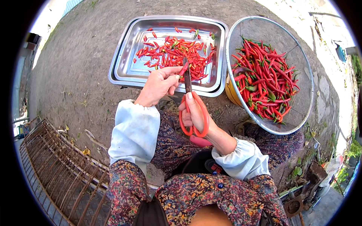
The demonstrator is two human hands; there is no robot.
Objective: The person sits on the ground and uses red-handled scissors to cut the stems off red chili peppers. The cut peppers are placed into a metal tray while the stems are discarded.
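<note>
My left hand (161, 83) pinches a red chili pepper (183, 69) above the near edge of a metal tray (124, 63). In my right hand (195, 113) are scissors with orange-red handles (204, 118). Their dark blades (187, 80) point away from me and lie against the chili; whether they are parted around it is hard to tell. Cut chili pieces (172, 52), mostly red with a few green, are scattered over the tray's floor. To the right, whole red chilies with green stems (265, 82) lie heaped in a round wire-mesh sieve (304, 110).
Under the sieve shows part of a yellow container (233, 91). A rusty metal grate (65, 175) lies on the ground at lower left. My knee in patterned cloth (277, 144) is close to the sieve's near rim. Rusty metal scraps (294, 206) stand at lower right.
</note>
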